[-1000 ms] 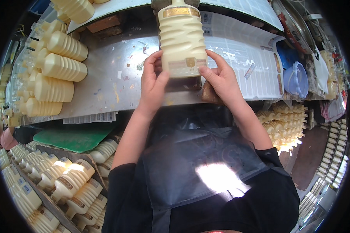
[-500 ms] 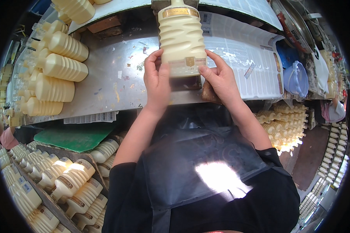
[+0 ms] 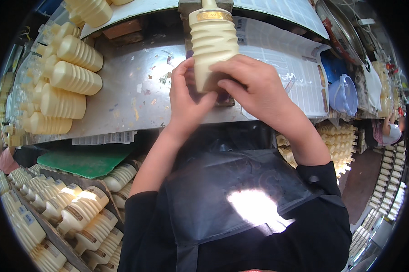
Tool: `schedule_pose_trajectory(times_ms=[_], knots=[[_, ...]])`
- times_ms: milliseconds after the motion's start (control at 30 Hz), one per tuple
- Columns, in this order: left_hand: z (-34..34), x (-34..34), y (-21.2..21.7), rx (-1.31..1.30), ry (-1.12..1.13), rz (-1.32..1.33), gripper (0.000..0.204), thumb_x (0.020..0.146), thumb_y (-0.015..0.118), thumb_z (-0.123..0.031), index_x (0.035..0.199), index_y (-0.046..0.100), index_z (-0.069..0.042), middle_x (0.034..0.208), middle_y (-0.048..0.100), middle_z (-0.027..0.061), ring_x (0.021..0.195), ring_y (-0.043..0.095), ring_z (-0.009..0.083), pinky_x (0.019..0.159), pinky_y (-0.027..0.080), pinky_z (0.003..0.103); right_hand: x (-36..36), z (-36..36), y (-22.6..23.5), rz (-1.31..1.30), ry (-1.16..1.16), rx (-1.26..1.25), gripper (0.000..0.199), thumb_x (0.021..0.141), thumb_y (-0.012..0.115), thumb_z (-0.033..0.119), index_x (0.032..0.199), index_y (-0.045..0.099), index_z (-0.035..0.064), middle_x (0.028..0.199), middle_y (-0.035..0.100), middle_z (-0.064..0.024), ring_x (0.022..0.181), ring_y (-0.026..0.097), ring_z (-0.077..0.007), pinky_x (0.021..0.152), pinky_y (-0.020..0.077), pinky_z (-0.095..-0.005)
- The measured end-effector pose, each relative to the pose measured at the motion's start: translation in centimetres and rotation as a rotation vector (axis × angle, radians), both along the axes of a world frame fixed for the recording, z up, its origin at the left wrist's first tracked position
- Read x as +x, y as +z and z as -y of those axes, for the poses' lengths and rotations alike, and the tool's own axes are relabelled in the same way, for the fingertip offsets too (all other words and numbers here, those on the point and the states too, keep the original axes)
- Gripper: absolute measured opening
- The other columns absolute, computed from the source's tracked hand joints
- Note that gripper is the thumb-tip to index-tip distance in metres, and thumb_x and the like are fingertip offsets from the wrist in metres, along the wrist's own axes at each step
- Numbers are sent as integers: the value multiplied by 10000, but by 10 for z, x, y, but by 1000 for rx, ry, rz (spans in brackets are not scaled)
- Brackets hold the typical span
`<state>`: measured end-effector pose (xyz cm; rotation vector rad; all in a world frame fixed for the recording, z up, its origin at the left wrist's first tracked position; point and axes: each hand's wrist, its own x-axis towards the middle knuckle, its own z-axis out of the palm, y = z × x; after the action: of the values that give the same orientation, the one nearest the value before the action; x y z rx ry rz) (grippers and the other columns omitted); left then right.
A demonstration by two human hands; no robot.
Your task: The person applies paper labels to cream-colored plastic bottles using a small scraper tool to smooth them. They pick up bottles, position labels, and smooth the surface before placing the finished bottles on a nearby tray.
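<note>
A cream-coloured ribbed bottle with a gold band near its neck lies tilted on a dark stand at the front of the metal table, its neck pointing away from me. My left hand grips its lower left side, fingers curled along the edge and thumb near the base. Across the lower right front lie the bent fingers of my right hand, with the thumb close beneath them. That hand covers much of the bottle's lower part, so the label there is hidden.
Unlabelled bottles lie stacked at the table's left. White label sheets are spread at the right, beside a blue-violet bucket. Below left are a green board and crates of labelled bottles. Another person is far right.
My right hand has moved from the bottle's lower right edge across its front. The bottle has turned slightly, and its lower label is now covered. My left thumb has shifted toward the base.
</note>
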<state>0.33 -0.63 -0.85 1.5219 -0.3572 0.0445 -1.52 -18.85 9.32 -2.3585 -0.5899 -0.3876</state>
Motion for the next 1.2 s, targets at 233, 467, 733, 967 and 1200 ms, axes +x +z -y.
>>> schedule_pose_trajectory(times_ms=[233, 467, 733, 967, 1200], knots=[[-2, 1, -6, 93, 36, 66, 748, 758, 800, -116, 1414, 451, -24, 1261, 552, 143, 1075, 606, 248, 954, 508, 385, 5, -11, 15, 235, 33, -232, 359, 815, 708, -14, 1166, 683, 50, 978, 696, -133, 848, 694, -326, 723, 564, -419], [-1, 1, -7, 74, 51, 102, 745, 772, 810, -126, 1416, 451, -24, 1254, 588, 145, 1082, 631, 255, 962, 513, 393, -5, -14, 9, 417, 71, -310, 342, 754, 705, 51, 1095, 673, 55, 977, 694, -111, 857, 693, -300, 738, 557, -411], [-7, -2, -5, 121, 55, 89, 743, 780, 789, -136, 1425, 446, -3, 1272, 603, 151, 1157, 603, 261, 1026, 478, 398, -16, -19, 5, 43, -285, -184, 209, 880, 740, 151, 1065, 676, 77, 749, 714, -125, 639, 707, -302, 583, 552, -383], [9, 10, 3, 99, 146, -4, 694, 826, 764, -273, 1364, 456, 39, 1280, 563, 194, 1196, 542, 288, 1060, 425, 427, -22, -12, -12, -153, -462, -62, 239, 901, 700, 192, 1097, 614, 86, 702, 692, -158, 626, 698, -338, 583, 535, -425], [20, 11, -1, -14, 158, -61, 608, 983, 617, -296, 1418, 362, 45, 1292, 544, 180, 1189, 526, 236, 1061, 412, 391, -28, 36, -54, -490, -569, 384, 250, 961, 655, 210, 1155, 607, 59, 608, 574, 2, 520, 487, -66, 486, 361, -283]])
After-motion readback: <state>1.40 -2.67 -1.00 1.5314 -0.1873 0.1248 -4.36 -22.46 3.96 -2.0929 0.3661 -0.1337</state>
